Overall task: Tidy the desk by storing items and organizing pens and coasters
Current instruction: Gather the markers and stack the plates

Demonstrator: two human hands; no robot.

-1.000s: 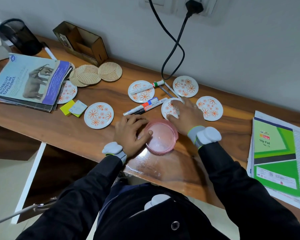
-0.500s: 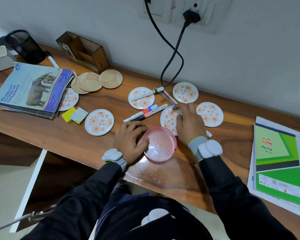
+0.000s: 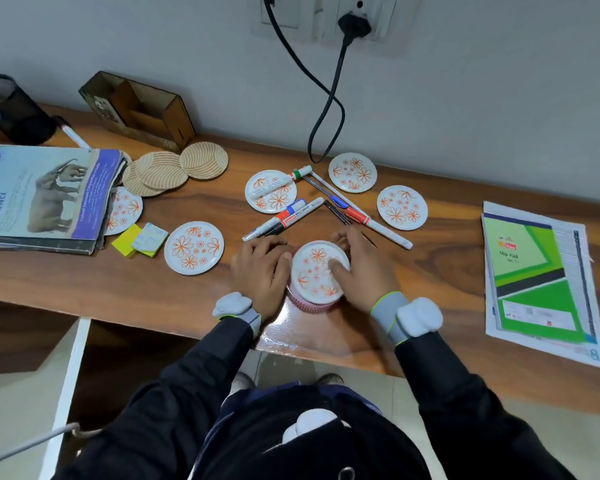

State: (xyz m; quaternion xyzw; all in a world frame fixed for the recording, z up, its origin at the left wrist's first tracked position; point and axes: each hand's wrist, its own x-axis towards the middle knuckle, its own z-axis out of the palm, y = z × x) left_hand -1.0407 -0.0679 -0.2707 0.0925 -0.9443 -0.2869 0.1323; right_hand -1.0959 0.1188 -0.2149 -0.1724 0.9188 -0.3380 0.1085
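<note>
A white coaster with orange flowers (image 3: 314,271) lies on top of the round pink holder (image 3: 305,304) near the desk's front edge. My right hand (image 3: 359,268) grips this coaster by its right rim, thumb on its face. My left hand (image 3: 260,268) rests against the holder's left side. Several more flowered coasters lie around, one at the left (image 3: 194,247), one under a green-capped marker (image 3: 270,190), two at the back right (image 3: 352,172) (image 3: 401,207). Markers and pens (image 3: 284,220) (image 3: 361,213) lie between them. Beige woven coasters (image 3: 174,169) overlap further left.
A brown wooden organizer (image 3: 136,110) and a black mesh cup (image 3: 11,109) stand against the wall. Magazines (image 3: 39,199) cover one coaster at the left, sticky notes (image 3: 139,240) beside them. A green slip pad (image 3: 541,282) lies at the right. A black cable (image 3: 326,109) hangs from the socket.
My right hand drew a flowered coaster from the desk behind the pink holder and set it on top of the holder. My left hand stayed at the holder's left side.
</note>
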